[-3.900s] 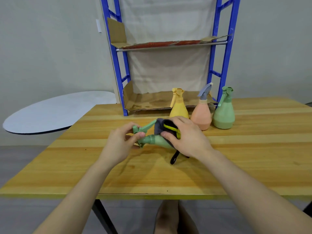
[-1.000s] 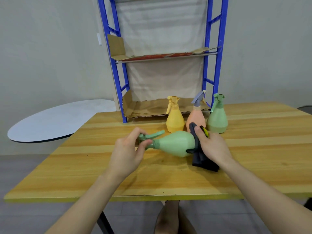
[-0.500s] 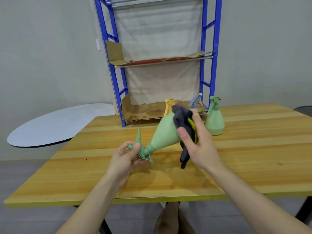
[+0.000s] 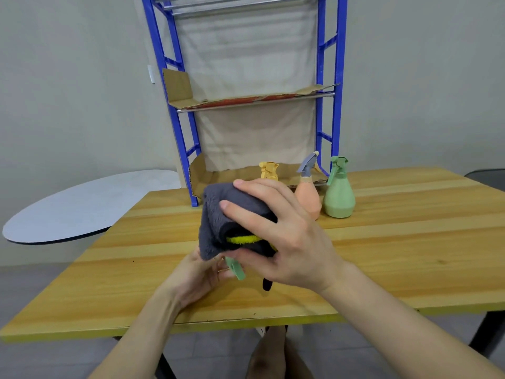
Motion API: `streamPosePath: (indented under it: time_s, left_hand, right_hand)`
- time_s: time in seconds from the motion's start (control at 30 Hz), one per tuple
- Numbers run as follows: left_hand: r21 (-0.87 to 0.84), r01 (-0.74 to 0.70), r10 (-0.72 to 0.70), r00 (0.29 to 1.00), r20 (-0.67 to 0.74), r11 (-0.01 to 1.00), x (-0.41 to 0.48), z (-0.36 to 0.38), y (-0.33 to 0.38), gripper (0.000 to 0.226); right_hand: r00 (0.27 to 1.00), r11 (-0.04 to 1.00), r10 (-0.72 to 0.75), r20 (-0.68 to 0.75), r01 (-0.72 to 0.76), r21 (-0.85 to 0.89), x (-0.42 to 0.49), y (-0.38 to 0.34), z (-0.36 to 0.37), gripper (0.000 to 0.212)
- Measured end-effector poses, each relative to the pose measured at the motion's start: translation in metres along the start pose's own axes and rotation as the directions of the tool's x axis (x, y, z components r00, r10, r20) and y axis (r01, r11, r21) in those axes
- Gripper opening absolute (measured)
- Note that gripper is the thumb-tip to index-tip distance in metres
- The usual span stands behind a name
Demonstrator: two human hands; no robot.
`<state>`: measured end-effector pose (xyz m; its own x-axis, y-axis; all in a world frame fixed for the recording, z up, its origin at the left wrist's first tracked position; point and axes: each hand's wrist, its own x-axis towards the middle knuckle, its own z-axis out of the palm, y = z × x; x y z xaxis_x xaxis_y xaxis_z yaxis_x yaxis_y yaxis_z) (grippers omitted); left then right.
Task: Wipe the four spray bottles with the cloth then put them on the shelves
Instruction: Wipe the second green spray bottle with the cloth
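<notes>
Watching the head view: right hand (image 4: 287, 236) curls its fingers over the grey cloth (image 4: 218, 214), which is wrapped round the held spray bottle (image 4: 235, 268); I can see only a pale green trigger piece of it. Left hand (image 4: 196, 277) grips that trigger end from below. All of this is above the table (image 4: 410, 242), toward its near edge. Yellow bottle (image 4: 269, 170), peach bottle (image 4: 308, 199) and green bottle (image 4: 338, 198) stand upright at the far edge, by the blue rack (image 4: 175, 105).
</notes>
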<state>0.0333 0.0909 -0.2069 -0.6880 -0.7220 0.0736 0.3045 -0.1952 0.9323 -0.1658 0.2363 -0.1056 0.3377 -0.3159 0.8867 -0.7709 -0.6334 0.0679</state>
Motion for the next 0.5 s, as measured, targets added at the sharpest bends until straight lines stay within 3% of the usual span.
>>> streamPosePath:
  time_s: [0.03, 0.1, 0.17, 0.23, 0.33, 0.5]
  left_hand:
    - [0.027, 0.005, -0.005, 1.000, -0.007, 1.000, -0.002, 0.002, 0.000, 0.079]
    - [0.243, -0.008, 0.016, 0.999, -0.033, 0.970, -0.007, 0.010, 0.001, 0.047]
    - [0.498, -0.011, 0.043, 0.998, -0.052, 0.867, -0.013, 0.019, 0.003, 0.021]
    - [0.654, -0.012, 0.042, 0.999, -0.030, 0.756, -0.016, 0.025, 0.007, 0.019]
    - [0.755, -0.106, 0.076, 0.994, 0.074, 0.647, -0.016, 0.023, 0.013, 0.023]
    - [0.896, -0.129, 0.247, 0.969, 0.023, 0.424, -0.014, 0.008, 0.008, 0.011]
  right_hand:
    - [1.000, 1.000, 0.017, -0.003, -0.017, -0.001, 0.000, 0.001, 0.001, 0.055]
    - [1.000, 1.000, 0.020, 0.012, -0.020, 0.008, -0.002, 0.005, 0.004, 0.051]
    - [0.999, 1.000, 0.007, 0.040, -0.007, 0.010, -0.005, 0.009, 0.004, 0.045]
    - [0.998, 1.000, 0.019, 0.053, -0.020, 0.016, -0.009, 0.013, 0.003, 0.043]
    - [0.997, 0.998, 0.057, 0.049, -0.058, 0.027, -0.018, 0.017, -0.001, 0.046]
    - [0.981, 0.984, 0.160, 0.111, -0.167, 0.061, -0.039, 0.023, -0.002, 0.052]
